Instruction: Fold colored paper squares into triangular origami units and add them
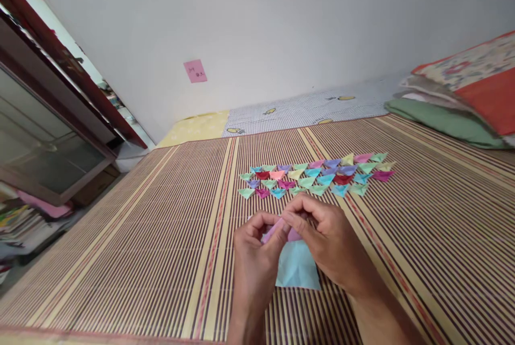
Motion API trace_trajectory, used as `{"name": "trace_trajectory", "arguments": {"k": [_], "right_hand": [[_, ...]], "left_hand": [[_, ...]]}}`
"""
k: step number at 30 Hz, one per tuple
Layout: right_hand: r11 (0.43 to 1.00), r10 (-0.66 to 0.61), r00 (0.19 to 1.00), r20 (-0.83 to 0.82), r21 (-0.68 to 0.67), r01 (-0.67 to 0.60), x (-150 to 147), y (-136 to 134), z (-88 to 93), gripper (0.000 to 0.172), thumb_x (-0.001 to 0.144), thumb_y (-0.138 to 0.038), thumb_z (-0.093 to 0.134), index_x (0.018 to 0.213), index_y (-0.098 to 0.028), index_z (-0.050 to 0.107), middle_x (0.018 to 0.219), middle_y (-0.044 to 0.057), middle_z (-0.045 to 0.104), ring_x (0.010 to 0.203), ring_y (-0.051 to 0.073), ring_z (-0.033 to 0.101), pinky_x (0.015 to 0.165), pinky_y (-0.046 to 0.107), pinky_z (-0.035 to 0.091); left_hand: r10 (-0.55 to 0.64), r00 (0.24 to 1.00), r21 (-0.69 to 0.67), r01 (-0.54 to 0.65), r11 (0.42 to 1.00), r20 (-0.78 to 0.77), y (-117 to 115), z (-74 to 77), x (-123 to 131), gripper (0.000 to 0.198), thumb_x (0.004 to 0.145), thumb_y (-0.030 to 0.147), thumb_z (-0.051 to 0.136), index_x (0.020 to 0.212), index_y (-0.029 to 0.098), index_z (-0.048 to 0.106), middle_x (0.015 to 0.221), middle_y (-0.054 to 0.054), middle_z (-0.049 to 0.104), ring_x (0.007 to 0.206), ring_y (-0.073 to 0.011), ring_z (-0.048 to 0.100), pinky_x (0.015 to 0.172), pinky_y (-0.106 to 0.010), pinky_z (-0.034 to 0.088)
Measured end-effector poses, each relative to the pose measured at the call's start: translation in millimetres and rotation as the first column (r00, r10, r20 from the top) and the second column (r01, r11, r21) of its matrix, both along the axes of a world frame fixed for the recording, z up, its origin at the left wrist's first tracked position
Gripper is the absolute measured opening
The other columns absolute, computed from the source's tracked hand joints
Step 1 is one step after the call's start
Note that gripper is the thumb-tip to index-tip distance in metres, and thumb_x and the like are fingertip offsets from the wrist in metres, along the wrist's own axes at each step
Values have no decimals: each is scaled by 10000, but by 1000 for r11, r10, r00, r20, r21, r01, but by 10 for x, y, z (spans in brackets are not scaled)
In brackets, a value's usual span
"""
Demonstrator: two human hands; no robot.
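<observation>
Two bare hands meet above a striped mat (140,237), seen from the wearer's head. Between them is a small pink paper (293,233), held just above the mat near the lower middle of the view. The left hand (257,251) pinches its left side between thumb and fingers; the right hand (328,240) pinches its upper edge, the fingertips of both hands close together. The fingers partly hide the paper's folds.

Below the paper, between the wrists, a light blue sheet (298,267) lies on the mat; whether it is one sheet or several cannot be told. Beyond the hands, small folded papers (307,182) stand in four close rows, pointed like little boats, in green, blue, purple, pink, yellow and red. Whether their folds hold anything is too small to tell.

At the far left, beside a glass-paned door (36,141), a low shelf (36,248) bears a pile of books or papers (20,221). A brown box (94,184) sits behind it, its contents hidden.

Along the back, a checked cloth (289,114) and a yellow cloth (197,126) border the mat. A pink note (195,71) is on the pale wall (281,23). At right, bedding (446,119) is piled up, green below and orange with flowers above.
</observation>
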State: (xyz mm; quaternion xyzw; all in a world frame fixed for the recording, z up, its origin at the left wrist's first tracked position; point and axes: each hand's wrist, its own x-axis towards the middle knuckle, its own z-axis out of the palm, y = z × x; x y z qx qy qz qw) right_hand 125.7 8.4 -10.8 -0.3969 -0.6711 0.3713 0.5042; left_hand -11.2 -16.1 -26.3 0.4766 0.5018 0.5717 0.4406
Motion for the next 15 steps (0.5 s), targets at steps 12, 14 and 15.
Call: {"name": "trace_trajectory", "arguments": {"k": [12, 14, 15], "right_hand": [[941, -310, 950, -38, 132, 313, -131, 20, -131, 201, 1005, -297, 513, 835, -222, 589, 687, -17, 611, 601, 149, 572, 555, 258, 439], [939, -319, 947, -48, 122, 322, -127, 18, -123, 200, 1002, -300, 518, 834, -222, 594, 684, -15, 612, 599, 151, 574, 553, 259, 444], [939, -319, 946, -54, 114, 323, -123, 17, -120, 201, 1001, -302, 521, 831, -222, 594, 678, -15, 610, 594, 151, 572, 548, 259, 444]], "left_hand": [[63, 964, -34, -56, 998, 260, -10, 2, 90, 227, 757, 351, 861, 738, 149, 757, 667, -31, 705, 633, -144, 613, 628, -237, 475], [47, 968, -12, -45, 999, 247, -13, -5, 83, 224, 813, 356, 822, 741, 153, 757, 682, -34, 710, 662, -151, 626, 656, -245, 487], [41, 970, 0, -42, 999, 239, -15, -9, 79, 230, 837, 357, 804, 735, 156, 754, 684, -31, 704, 673, -153, 625, 663, -247, 486]]}}
